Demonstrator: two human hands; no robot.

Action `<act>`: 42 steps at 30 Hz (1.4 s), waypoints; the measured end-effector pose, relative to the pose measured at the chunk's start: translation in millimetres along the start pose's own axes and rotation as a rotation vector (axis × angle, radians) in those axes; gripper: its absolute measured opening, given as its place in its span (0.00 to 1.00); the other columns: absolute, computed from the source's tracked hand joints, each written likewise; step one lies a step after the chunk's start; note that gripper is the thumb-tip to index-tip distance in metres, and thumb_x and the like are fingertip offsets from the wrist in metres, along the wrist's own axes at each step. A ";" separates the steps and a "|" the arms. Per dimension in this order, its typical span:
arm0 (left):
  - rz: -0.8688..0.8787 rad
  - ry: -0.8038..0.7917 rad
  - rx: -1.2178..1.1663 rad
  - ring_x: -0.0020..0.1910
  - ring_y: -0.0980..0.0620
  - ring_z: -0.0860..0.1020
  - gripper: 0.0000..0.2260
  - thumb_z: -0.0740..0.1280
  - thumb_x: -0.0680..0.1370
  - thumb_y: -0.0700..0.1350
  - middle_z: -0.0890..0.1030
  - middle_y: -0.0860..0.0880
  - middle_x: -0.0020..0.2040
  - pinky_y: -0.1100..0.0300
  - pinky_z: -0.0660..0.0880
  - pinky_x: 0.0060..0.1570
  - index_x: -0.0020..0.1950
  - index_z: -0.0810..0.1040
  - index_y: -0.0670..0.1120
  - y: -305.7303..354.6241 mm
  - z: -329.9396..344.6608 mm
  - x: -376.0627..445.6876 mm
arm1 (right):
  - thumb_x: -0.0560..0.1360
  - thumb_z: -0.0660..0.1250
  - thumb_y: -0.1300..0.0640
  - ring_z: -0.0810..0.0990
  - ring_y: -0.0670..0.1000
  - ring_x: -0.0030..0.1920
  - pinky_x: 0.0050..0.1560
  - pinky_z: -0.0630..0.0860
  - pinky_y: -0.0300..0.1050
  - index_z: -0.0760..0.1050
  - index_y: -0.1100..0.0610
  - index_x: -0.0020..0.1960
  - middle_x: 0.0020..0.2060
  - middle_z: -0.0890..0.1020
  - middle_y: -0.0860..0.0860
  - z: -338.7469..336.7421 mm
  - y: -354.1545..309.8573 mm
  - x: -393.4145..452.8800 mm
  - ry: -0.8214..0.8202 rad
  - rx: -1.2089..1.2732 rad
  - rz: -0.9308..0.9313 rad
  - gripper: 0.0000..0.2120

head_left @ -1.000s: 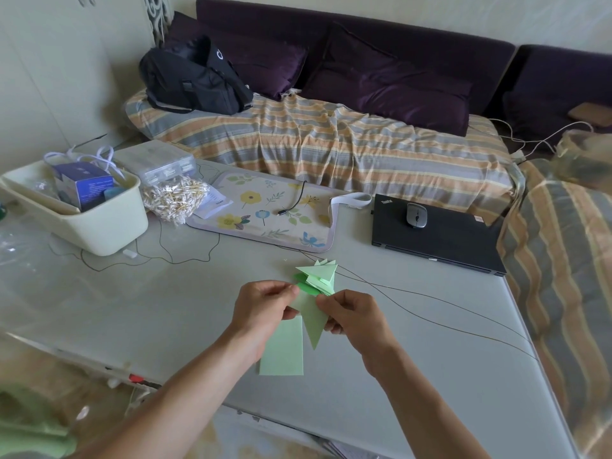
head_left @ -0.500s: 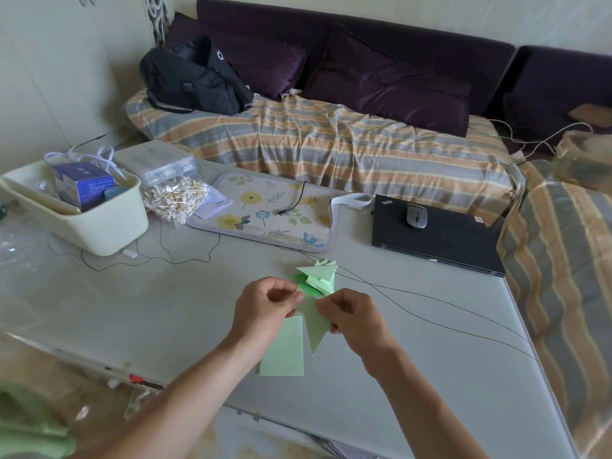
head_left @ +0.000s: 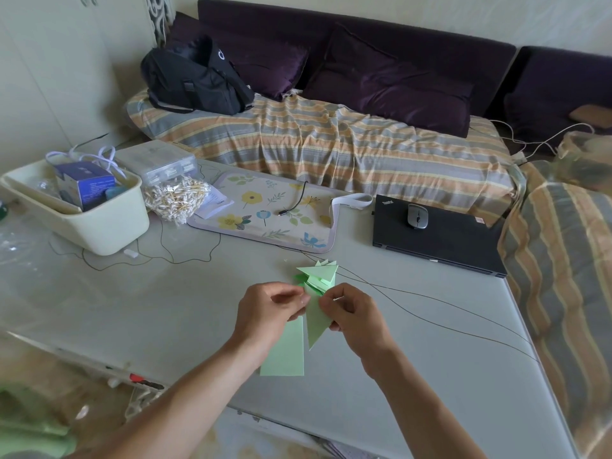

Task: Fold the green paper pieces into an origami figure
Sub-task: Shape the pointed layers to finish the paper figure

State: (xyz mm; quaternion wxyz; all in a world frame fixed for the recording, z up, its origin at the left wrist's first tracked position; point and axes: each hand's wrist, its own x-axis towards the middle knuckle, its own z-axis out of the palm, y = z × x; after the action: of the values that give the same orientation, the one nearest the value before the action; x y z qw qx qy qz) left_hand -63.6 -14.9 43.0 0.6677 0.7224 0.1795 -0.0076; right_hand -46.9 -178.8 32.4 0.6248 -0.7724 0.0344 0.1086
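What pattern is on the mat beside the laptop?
Yellow and blue flowers with leaves on the cream mat, head view.

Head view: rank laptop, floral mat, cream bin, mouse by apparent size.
1. floral mat
2. laptop and cream bin: look alike, not ranked
3. mouse, clearly smallest

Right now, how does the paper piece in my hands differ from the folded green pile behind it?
The held piece is one long pointed triangle; the pile is several stacked triangles. The held piece is pinched by the left hand and right hand; the pile rests untouched on the table. Both are light green paper.
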 end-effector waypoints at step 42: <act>-0.073 -0.023 -0.034 0.38 0.53 0.82 0.03 0.72 0.77 0.41 0.86 0.48 0.39 0.61 0.79 0.46 0.44 0.84 0.44 8.1 3.7 -5.8 | 0.78 0.69 0.60 0.75 0.47 0.35 0.38 0.72 0.40 0.79 0.59 0.42 0.34 0.80 0.49 8.1 -6.7 -6.8 -0.101 0.048 -0.016 0.06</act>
State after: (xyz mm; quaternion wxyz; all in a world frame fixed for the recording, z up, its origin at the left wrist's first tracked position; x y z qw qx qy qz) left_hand -66.0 -20.3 51.8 0.6813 0.7036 0.1983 -0.0373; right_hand -53.2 -170.0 38.7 0.6449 -0.7510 -0.0008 0.1418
